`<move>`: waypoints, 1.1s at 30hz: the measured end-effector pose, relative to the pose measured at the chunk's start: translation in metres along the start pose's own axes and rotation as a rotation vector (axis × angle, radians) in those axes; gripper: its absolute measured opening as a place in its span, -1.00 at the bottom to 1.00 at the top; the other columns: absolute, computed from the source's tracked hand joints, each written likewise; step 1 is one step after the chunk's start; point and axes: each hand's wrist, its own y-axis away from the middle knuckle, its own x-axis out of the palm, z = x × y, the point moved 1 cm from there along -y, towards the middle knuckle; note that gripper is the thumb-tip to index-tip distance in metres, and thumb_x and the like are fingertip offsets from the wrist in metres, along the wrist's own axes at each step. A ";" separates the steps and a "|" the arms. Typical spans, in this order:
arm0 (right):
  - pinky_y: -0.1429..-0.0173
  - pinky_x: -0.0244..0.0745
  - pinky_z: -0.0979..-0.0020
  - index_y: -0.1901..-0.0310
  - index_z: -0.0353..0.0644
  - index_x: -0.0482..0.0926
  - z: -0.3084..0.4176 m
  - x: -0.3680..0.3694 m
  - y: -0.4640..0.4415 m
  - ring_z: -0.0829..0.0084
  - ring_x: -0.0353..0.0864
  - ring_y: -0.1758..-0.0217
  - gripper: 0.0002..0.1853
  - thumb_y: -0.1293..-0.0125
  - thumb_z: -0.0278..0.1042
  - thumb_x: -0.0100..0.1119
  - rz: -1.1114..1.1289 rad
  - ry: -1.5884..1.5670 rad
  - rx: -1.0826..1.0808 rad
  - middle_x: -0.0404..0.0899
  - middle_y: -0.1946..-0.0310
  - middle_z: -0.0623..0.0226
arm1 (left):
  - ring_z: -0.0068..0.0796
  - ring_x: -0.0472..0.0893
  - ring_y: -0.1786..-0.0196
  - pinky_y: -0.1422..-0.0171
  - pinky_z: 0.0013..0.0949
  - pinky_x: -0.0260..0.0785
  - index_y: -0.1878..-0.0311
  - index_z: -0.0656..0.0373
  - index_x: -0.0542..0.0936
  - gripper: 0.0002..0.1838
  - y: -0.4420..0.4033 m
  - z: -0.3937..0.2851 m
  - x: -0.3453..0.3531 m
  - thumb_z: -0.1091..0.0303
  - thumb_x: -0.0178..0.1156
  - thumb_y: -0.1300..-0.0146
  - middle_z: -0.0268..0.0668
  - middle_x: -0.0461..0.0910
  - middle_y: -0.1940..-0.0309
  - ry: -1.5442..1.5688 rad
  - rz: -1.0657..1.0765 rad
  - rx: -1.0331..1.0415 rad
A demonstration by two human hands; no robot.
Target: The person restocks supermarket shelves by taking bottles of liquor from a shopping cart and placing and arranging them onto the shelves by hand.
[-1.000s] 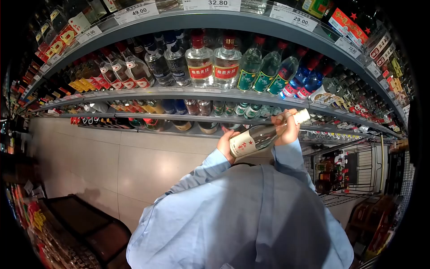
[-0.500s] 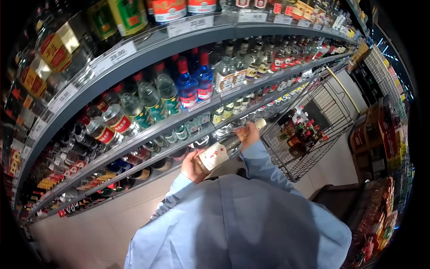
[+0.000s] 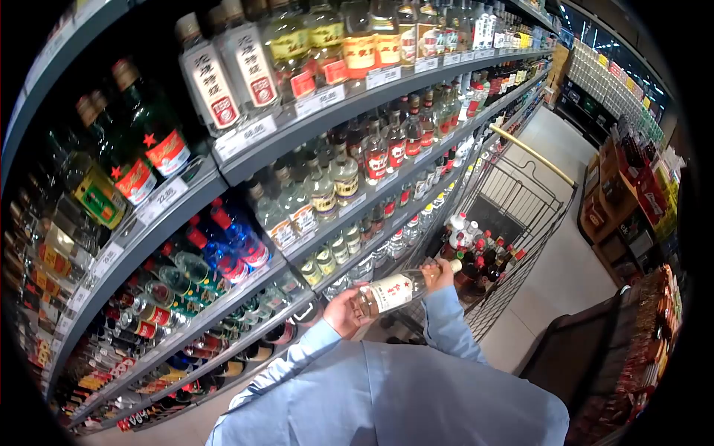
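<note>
A clear glass bottle (image 3: 393, 291) with a white label, a red star and a pale cap lies nearly level across both hands. My left hand (image 3: 344, 314) is wrapped round its base. My right hand (image 3: 439, 276) grips its neck just below the cap. The bottle is in front of my blue-sleeved body, close to the near end of a wire shopping cart (image 3: 520, 195). Inside the cart stand several bottles (image 3: 483, 260), some dark with red caps and some white.
Shelves (image 3: 327, 100) full of bottles with price tags run from the left to the far back. A dark padded case or bench (image 3: 576, 342) is at the lower right, beside packaged goods (image 3: 651, 327). Boxes (image 3: 604, 201) stand beyond the tiled floor.
The view has swung right along the shelves, bringing the cart nearer the middle. Both hands still hold the bottle, which is now closer to the cart and lies flatter.
</note>
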 end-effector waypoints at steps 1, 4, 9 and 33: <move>0.20 0.55 0.21 0.45 -0.13 0.31 0.013 -0.002 -0.006 0.35 0.44 0.51 -0.84 -0.15 -0.33 0.08 -0.037 -0.014 -0.002 0.35 0.59 0.33 | -0.27 0.51 -0.02 -0.11 -0.10 0.35 -0.20 0.04 0.34 -0.56 -0.009 0.002 0.011 0.23 -0.07 -0.25 -0.28 0.51 0.00 -0.015 0.034 0.001; 0.17 0.50 0.15 0.62 -0.11 0.31 0.051 -0.005 -0.020 0.34 0.43 0.55 -0.75 -0.16 -0.31 0.04 0.017 -0.083 -0.016 0.37 0.68 0.36 | -0.47 0.53 0.06 -0.13 -0.18 0.38 -0.25 0.01 0.30 -0.47 -0.034 0.008 0.043 0.62 -0.11 -0.19 -0.33 0.51 0.05 -0.098 0.083 0.073; 0.11 0.44 0.19 0.59 -0.09 0.31 0.099 -0.014 -0.049 0.42 0.40 0.54 -0.78 -0.15 -0.30 0.05 0.053 -0.176 -0.080 0.35 0.67 0.41 | -0.47 0.53 -0.01 -0.10 -0.34 0.40 -0.23 0.15 0.32 -0.58 -0.060 0.022 0.087 0.55 -0.07 -0.29 -0.32 0.50 0.00 -0.157 -0.033 0.147; 0.08 0.34 0.26 0.39 -0.22 0.44 0.166 -0.016 -0.088 0.32 0.42 0.31 -0.82 -0.21 -0.28 0.09 0.343 -0.182 -0.042 0.40 0.53 0.35 | -0.56 0.47 -0.07 -0.11 -0.44 0.38 -0.15 0.08 0.33 -0.52 -0.072 0.011 0.141 0.55 0.17 -0.16 -0.39 0.47 0.00 -0.347 0.266 0.242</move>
